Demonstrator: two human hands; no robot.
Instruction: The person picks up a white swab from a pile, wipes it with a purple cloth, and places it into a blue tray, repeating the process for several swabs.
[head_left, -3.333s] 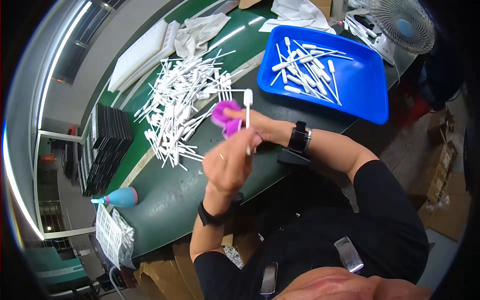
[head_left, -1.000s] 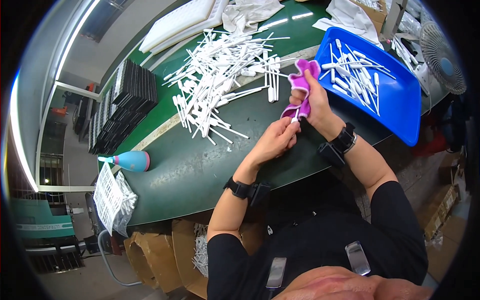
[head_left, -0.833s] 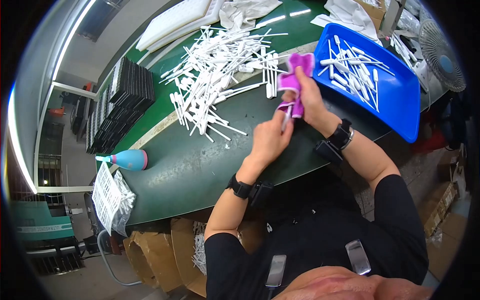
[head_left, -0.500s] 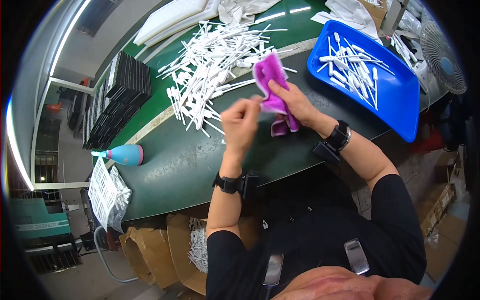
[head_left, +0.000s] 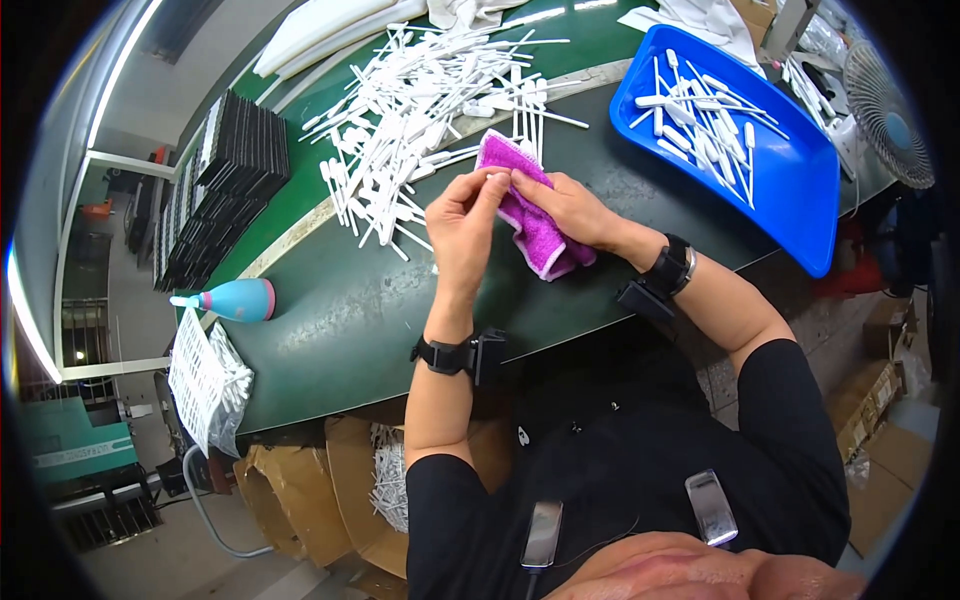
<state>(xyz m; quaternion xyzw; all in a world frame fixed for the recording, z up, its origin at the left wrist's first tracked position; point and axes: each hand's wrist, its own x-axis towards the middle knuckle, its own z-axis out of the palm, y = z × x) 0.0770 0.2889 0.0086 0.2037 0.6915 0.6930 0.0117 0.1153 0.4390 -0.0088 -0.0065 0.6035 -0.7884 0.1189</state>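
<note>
Our table (head_left: pixel 340 350) bore one blue tray (head_left: pixel 790 220) of sticks (head_left: pixel 675 139); right hand (head_left: pixel 575 210) gripped one cloth (head_left: pixel 542 240), left hand (head_left: pixel 460 225) pinched one white tip (head_left: pixel 497 177).

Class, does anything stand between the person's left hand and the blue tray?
Yes: the right hand and the purple cloth it holds are between the left hand and the blue tray.
</note>
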